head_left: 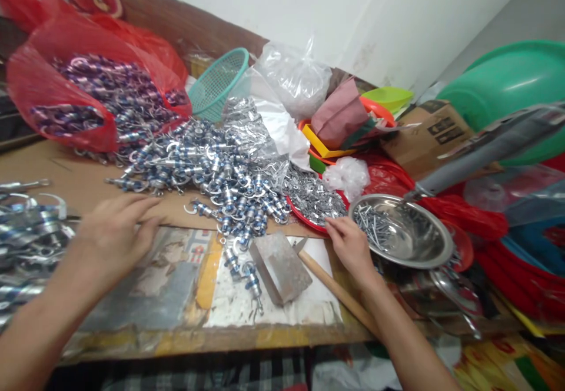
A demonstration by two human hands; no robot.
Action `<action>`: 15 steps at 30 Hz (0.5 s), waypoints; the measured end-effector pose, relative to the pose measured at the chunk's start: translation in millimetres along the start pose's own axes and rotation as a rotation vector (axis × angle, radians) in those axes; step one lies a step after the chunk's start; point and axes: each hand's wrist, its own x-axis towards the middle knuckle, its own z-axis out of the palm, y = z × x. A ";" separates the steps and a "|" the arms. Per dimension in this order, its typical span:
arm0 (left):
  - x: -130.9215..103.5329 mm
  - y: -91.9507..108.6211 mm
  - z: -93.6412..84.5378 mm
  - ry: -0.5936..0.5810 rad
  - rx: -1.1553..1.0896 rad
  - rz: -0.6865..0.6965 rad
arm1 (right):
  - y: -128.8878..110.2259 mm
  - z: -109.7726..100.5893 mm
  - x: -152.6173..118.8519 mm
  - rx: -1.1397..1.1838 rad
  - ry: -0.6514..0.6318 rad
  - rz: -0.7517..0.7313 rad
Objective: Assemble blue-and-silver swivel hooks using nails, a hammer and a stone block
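Note:
My left hand (117, 232) is over the cardboard at the left, thumb and fingers apart, nothing visible in it. Beside it lies a heap of silver hook bolts with blue rings (29, 244). My right hand (351, 247) reaches to the rim of a red plate (304, 220) of small metal pieces (313, 194). Its thumb and forefinger are pinched together; anything between them is too small to make out. Between my hands sits a steel block (282, 267), with two hook bolts (252, 285) at its left. A hammer's wooden handle (338, 288) slants past its right side, partly under my right forearm.
A large pile of hook bolts (212, 164) spreads from a red plastic bag (26, 85). At the right stands a steel bowl (424, 232) holding nails (373, 226). Behind are a teal basket (220, 82), a cardboard box (428, 132) and a green basin (498, 85). A grey-handled tool (485, 149) juts over the bowl.

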 end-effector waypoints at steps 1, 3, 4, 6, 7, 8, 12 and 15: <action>13.6 11.2 8.8 -0.045 0.010 0.003 | 5.6 4.0 15.1 -0.023 0.004 0.006; 36.7 25.5 24.5 -0.145 -0.001 0.017 | 16.0 13.0 40.1 -0.051 -0.033 0.008; 44.4 28.5 29.9 -0.173 -0.008 0.006 | 19.8 17.5 48.7 -0.062 -0.053 0.007; 50.7 29.3 34.6 -0.211 -0.012 -0.042 | 23.5 25.2 57.5 -0.077 -0.076 0.010; 50.1 28.5 34.1 -0.221 -0.010 -0.073 | 23.4 28.0 58.3 -0.083 -0.076 0.014; 47.8 27.7 32.4 -0.226 -0.004 -0.106 | 22.3 30.2 57.5 -0.088 -0.071 0.018; 36.4 29.8 19.4 -0.201 0.048 -0.232 | 15.6 31.8 50.0 -0.088 -0.032 0.029; 30.4 36.6 3.2 -0.175 0.081 -0.293 | 14.5 25.8 48.6 -0.065 0.025 0.031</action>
